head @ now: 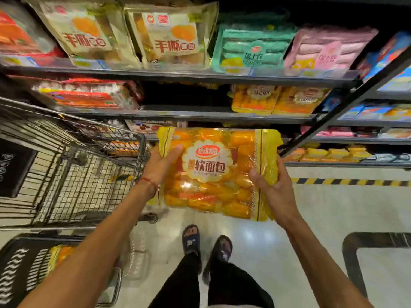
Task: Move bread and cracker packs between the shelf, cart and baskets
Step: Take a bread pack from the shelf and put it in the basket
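A large yellow bag of soft bread rolls [213,174] is held in the air in front of the shelf [200,114], above the floor. My left hand [161,164] grips its left edge, thumb on the front. My right hand [270,183] grips its right edge near the lower corner. Two more bags of the same bread [278,98] stand on the middle shelf to the right. The wire cart [73,170] stands to the left of the bag. A black basket [24,267] at the lower left holds a yellow bread pack [60,254].
The upper shelf carries cream bread bags [169,36], a green roll pack [251,50] and a pink one [324,52]. Red packs [82,94] lie on the middle shelf at left. A second rack [378,112] stands at right. My feet [206,243] are below the bag.
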The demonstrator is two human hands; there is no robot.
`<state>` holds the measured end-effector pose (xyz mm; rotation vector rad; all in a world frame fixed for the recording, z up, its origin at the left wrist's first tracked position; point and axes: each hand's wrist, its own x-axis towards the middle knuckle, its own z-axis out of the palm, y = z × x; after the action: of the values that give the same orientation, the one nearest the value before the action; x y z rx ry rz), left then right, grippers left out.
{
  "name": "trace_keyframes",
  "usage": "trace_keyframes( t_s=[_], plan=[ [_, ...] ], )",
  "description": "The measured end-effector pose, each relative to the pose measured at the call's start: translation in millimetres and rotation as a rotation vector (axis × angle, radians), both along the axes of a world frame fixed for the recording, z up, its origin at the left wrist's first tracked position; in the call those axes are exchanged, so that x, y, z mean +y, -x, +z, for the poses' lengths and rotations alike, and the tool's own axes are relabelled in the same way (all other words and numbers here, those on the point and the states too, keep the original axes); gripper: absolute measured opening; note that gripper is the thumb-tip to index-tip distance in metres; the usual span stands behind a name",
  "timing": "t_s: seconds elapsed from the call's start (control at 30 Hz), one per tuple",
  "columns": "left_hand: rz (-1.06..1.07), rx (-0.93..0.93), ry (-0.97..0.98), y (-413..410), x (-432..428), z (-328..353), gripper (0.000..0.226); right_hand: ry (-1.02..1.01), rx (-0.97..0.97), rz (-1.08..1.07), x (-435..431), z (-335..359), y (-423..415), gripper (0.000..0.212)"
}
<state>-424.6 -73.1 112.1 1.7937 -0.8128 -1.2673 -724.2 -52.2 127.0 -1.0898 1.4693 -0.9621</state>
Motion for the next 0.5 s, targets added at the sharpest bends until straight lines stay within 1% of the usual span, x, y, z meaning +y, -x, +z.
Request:
trace_keyframes(
  t_s=[0.03, 0.07, 0.1, 0.17, 0.2, 0.23, 0.33, 0.43, 0.5],
  plan=[
    [0.009, 0.009, -0.004, 3.1, -3.0, -1.7, 0.104, -0.009, -0.008, 0.028, -5.4, -4.7, 3.3, 0.076],
    [0.031, 0.001, -0.024, 5.0, -4.2, -9.7, 0.103, -0.024, -0.022, 0.049, -10.6, -8.3, 6.3, 0.075],
    [0.054, -0.006, -0.012, 8.3, -4.7, -13.9, 0.090, -0.035, -0.032, 0.062, -16.3, -13.4, 10.1, 0.075],
    [0.083, -0.026, 0.012, 18.5, -8.6, -28.0, 0.055, -0.052, -0.042, 0.091, -30.6, -26.0, 17.2, 0.075],
    [0.100, -0.033, 0.035, 22.2, -10.8, -38.0, 0.046, -0.068, -0.042, 0.104, -38.9, -32.9, 20.6, 0.074],
    [0.120, -0.042, 0.053, 25.5, -14.3, -46.9, 0.042, -0.079, -0.040, 0.116, -48.4, -41.5, 23.5, 0.072],
    [0.177, -0.084, 0.091, 30.0, -31.6, -74.0, 0.049, -0.103, -0.050, 0.139, -82.6, -69.5, 26.7, 0.064],
    [0.232, -0.122, 0.120, 31.0, -60.8, -108.9, 0.041, -0.117, -0.057, 0.102, -120.6, -108.4, 20.8, 0.056],
    [0.245, -0.126, 0.130, 27.7, -81.6, -142.0, 0.043, -0.103, -0.058, 0.063, -146.1, -143.2, 13.1, 0.054]
  ],
)
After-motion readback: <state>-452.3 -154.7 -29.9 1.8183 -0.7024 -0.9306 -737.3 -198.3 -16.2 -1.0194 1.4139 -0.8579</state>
